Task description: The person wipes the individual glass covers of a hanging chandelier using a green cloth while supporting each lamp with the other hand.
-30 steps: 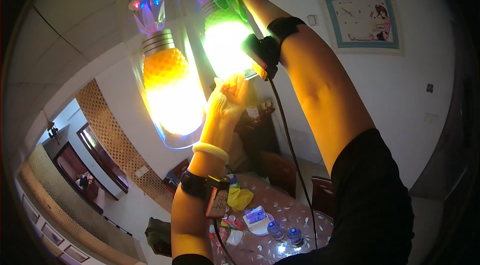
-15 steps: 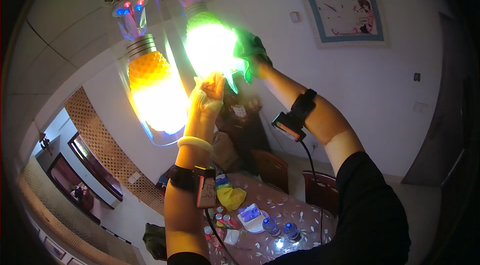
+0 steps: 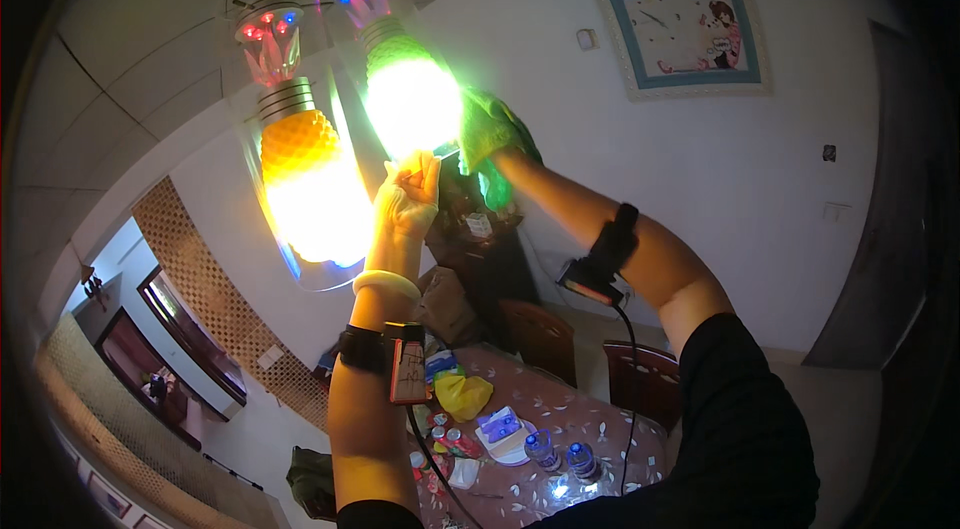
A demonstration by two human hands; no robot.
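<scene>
Two lit pendant lamps hang in front of me, each with a clear glass cylinder around a textured inner shade. The farther lamp (image 3: 412,94) glows green-white. At its lower edge my left hand (image 3: 408,197) is closed, fingers pinched on what looks like the glass rim; glare hides the exact contact. My right hand (image 3: 503,157) grips a green cloth (image 3: 485,129) against that lamp's right side, and the cloth covers most of its fingers. The nearer lamp (image 3: 305,169), amber and very bright, hangs just left of my left hand.
Below stands a table (image 3: 590,409) with a patterned brown cover. On it are two water bottles (image 3: 583,461), a yellow bag (image 3: 463,395), red cans (image 3: 462,443) and a white box (image 3: 507,444). Wooden chairs (image 3: 640,379) surround it. A framed picture (image 3: 685,29) hangs on the wall.
My right hand and the cloth have turned around the farther lamp's side, and more cloth shows. My left hand stays at the lower edge. The lamps sit slightly lower in view.
</scene>
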